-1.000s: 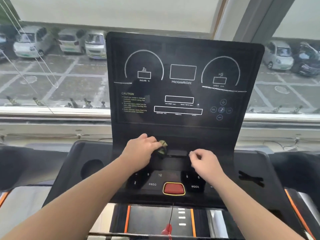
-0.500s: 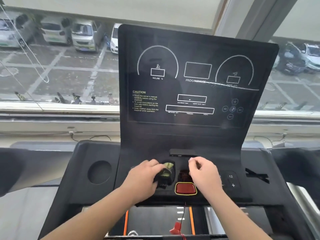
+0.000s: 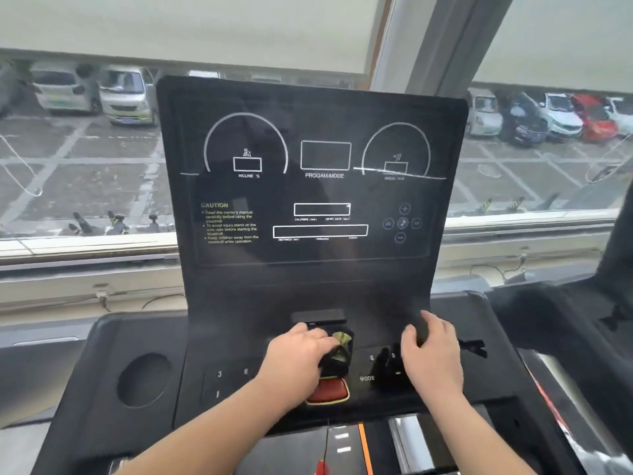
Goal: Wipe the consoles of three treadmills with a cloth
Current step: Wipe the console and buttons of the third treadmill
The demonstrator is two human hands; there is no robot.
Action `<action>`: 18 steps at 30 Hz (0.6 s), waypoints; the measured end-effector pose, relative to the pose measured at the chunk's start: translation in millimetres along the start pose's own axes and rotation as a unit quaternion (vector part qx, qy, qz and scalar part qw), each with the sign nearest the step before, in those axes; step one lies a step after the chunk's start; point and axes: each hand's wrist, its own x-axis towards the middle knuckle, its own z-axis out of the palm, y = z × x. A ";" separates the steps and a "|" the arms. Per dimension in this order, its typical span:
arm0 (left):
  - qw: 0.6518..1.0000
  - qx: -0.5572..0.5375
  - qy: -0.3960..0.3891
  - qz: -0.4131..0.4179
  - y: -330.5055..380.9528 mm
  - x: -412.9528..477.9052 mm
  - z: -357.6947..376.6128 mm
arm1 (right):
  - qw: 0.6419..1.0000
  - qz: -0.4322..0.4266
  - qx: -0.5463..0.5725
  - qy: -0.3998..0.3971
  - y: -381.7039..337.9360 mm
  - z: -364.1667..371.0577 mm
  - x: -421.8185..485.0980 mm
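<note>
Your left hand [image 3: 298, 361] grips the bunched cloth [image 3: 339, 354] at 6 o'clock on the console [image 3: 308, 286], above the red button [image 3: 329, 394]. Your right hand [image 3: 432, 354] rests spread, empty, at 4 o'clock. Flatten the cloth; sweep lightly.

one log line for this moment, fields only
stage: console wipe | left hand: holds cloth by red button | right hand: on button panel, grip unclear
</note>
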 end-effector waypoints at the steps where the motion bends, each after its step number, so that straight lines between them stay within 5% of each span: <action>1: 1.000 0.003 0.005 0.014 10.8 9.0 3.6 | 1.000 0.013 0.021 -0.018 3.0 -4.7 6.5; 7: 0.997 -0.017 -0.046 0.060 78.4 46.4 35.1 | 0.988 0.032 0.121 -0.096 4.4 -27.4 48.6; 15: 0.993 -0.050 -0.075 0.082 130.5 95.0 42.9 | 0.986 0.069 0.136 -0.071 0.4 -53.8 99.5; 18: 0.996 -0.073 -0.001 0.045 138.2 108.5 24.2 | 0.982 0.058 0.167 -0.070 -4.0 -57.9 108.6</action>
